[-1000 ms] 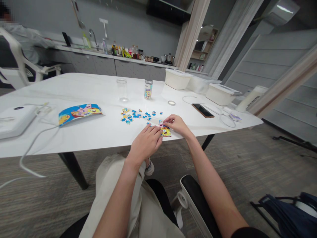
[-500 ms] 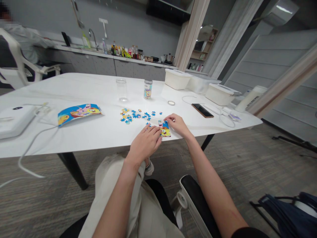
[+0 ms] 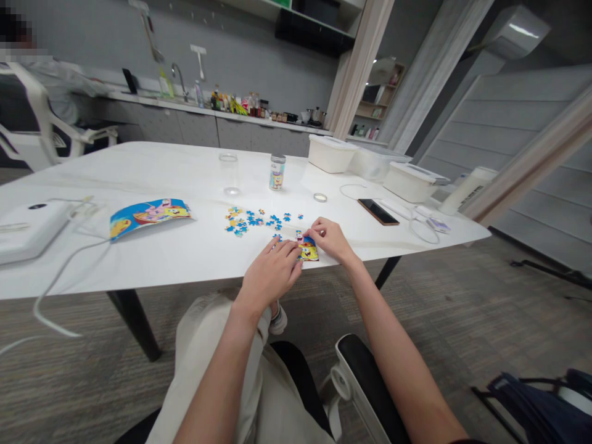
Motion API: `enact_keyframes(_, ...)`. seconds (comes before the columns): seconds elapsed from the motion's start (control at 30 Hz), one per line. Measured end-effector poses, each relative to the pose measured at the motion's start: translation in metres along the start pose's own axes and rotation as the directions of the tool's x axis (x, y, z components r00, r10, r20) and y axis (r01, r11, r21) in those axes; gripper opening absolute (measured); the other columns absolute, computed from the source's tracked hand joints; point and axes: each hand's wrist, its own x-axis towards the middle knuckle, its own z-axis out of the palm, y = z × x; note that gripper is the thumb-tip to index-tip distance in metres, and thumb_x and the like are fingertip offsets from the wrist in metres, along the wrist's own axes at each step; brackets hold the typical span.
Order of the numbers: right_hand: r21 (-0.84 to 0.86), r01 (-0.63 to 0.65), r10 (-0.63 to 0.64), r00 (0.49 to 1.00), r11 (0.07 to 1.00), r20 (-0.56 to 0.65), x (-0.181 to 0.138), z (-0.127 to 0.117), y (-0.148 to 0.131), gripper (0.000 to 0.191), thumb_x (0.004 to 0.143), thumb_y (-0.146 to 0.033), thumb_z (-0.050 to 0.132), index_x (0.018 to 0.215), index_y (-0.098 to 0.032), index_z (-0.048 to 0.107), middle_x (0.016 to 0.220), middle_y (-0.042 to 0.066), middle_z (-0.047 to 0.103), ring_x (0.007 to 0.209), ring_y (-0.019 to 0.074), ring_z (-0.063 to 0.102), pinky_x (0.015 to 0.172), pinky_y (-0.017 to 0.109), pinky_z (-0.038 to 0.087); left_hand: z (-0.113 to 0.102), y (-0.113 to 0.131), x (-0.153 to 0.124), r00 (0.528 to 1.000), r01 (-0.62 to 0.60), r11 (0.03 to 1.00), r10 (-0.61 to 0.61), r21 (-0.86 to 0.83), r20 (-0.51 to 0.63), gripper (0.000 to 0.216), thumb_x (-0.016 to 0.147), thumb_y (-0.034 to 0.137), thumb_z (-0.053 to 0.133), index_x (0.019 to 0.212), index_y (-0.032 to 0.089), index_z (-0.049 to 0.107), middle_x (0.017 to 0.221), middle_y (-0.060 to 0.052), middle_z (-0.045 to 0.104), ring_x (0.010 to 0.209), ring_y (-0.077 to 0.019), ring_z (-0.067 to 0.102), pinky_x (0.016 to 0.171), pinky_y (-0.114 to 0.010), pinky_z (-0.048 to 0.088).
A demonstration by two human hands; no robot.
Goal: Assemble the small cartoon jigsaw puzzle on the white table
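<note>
Near the table's front edge lies a joined section of jigsaw puzzle [image 3: 308, 251], yellow, red and blue with a cartoon face. My left hand [image 3: 274, 266] rests flat over its left side, fingers stretched and partly covering it. At the section's upper right edge, my right hand [image 3: 329, 238] pinches a small puzzle piece, mostly hidden by the fingertips. Loose puzzle pieces [image 3: 250, 218], mostly blue and some yellow, are scattered just beyond my hands. To the left, a curled picture sheet [image 3: 152, 217] shows cartoon figures on blue.
A clear jar [image 3: 229, 175], a printed jar [image 3: 277, 172] and a round lid [image 3: 319, 197] stand beyond the pieces. Rightward are a phone [image 3: 378, 211], cables, white storage boxes [image 3: 331, 154] and a white bottle [image 3: 469, 190]. A white device [image 3: 32, 228] sits left. A person sits far left.
The view has tilted up slightly, so everything sits lower. My right fingertips have moved slightly down onto the joined section's upper edge. My left hand stays on it.
</note>
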Motion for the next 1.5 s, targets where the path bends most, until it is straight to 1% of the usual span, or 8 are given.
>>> enact_keyframes(0.17,0.022,-0.036,0.037,0.997,0.999,-0.066,0.002,0.002,0.006,0.026,0.087,-0.019,0.050,0.080,-0.020,0.075,0.085,0.005,0.066,0.079,0.0158,0.059,0.076,0.028,0.046,-0.001,0.000,0.000,1.000,-0.006,1.000,0.006,0.005,0.001,0.032,0.099,0.029,0.039,0.122,0.017,0.058,0.128,-0.008,0.063,0.122,-0.0197,0.055,0.116,-0.042,0.033)
enact_keyframes(0.33,0.019,-0.150,0.151,0.984,0.989,-0.098,0.009,0.009,0.019,0.022,0.082,-0.017,0.053,0.092,-0.019,0.072,0.087,0.004,0.067,0.075,0.0157,0.059,0.079,0.029,0.046,0.001,-0.001,-0.001,1.000,-0.005,1.000,0.005,0.002,0.008,0.031,0.099,0.028,0.040,0.122,0.017,0.058,0.128,-0.007,0.063,0.123,-0.0194,0.054,0.116,-0.041,0.033)
enact_keyframes(0.6,-0.020,-0.261,0.262,0.957,0.965,0.123,0.050,0.005,0.032,0.024,0.079,-0.020,0.059,0.100,-0.015,0.070,0.077,0.001,0.065,0.064,0.0118,0.054,0.065,0.024,0.042,0.000,-0.001,0.000,1.000,-0.013,1.000,0.013,0.000,-0.006,0.030,0.100,0.028,0.039,0.118,0.018,0.060,0.126,-0.007,0.064,0.120,-0.0195,0.057,0.114,-0.042,0.035)
enact_keyframes(0.7,-0.030,-0.228,0.229,0.959,0.973,0.168,0.066,0.008,0.033,0.024,0.079,-0.025,0.063,0.100,-0.014,0.070,0.075,0.000,0.062,0.063,0.0110,0.052,0.064,0.023,0.040,0.000,-0.001,0.000,1.000,-0.012,1.000,0.012,-0.004,-0.018,0.029,0.099,0.028,0.040,0.117,0.019,0.061,0.125,-0.007,0.065,0.119,-0.0193,0.057,0.114,-0.041,0.035)
enact_keyframes(0.97,-0.057,-0.127,0.130,0.989,0.990,0.064,0.070,0.023,0.043,0.018,0.078,-0.026,0.067,0.092,-0.015,0.071,0.068,-0.002,0.057,0.064,0.0110,0.050,0.065,0.024,0.039,0.002,-0.001,-0.001,1.000,0.005,1.000,-0.005,-0.008,0.004,0.032,0.099,0.028,0.042,0.126,0.017,0.055,0.131,-0.006,0.062,0.123,-0.0200,0.054,0.114,-0.041,0.034)
enact_keyframes(1.17,-0.022,-0.030,0.030,0.999,0.999,0.013,0.067,0.026,0.045,0.018,0.081,-0.017,0.060,0.097,-0.015,0.070,0.073,-0.002,0.056,0.066,0.0115,0.049,0.070,0.025,0.041,0.002,-0.001,-0.001,1.000,0.015,1.000,-0.015,-0.007,-0.005,0.029,0.099,0.028,0.042,0.122,0.017,0.057,0.129,-0.007,0.063,0.122,-0.0205,0.055,0.113,-0.042,0.036)
enact_keyframes(1.33,-0.041,0.139,-0.135,0.987,0.989,0.083,0.068,0.026,0.031,0.015,0.082,-0.022,0.066,0.094,-0.017,0.073,0.080,0.000,0.055,0.066,0.0104,0.047,0.071,0.025,0.041,0.001,0.000,-0.001,1.000,0.019,1.000,-0.019,-0.009,0.008,0.028,0.098,0.027,0.043,0.121,0.018,0.056,0.128,-0.007,0.063,0.121,-0.0206,0.055,0.113,-0.042,0.035)
enact_keyframes(1.5,-0.134,0.117,-0.093,0.980,0.984,0.176,0.081,0.023,0.011,0.018,0.079,-0.034,0.073,0.084,-0.017,0.077,0.081,0.003,0.060,0.071,0.0117,0.052,0.073,0.025,0.042,0.000,0.000,0.000,1.000,0.028,0.999,-0.028,-0.017,0.005,0.028,0.098,0.027,0.044,0.121,0.018,0.056,0.129,-0.007,0.062,0.122,-0.0208,0.055,0.113,-0.042,0.035)
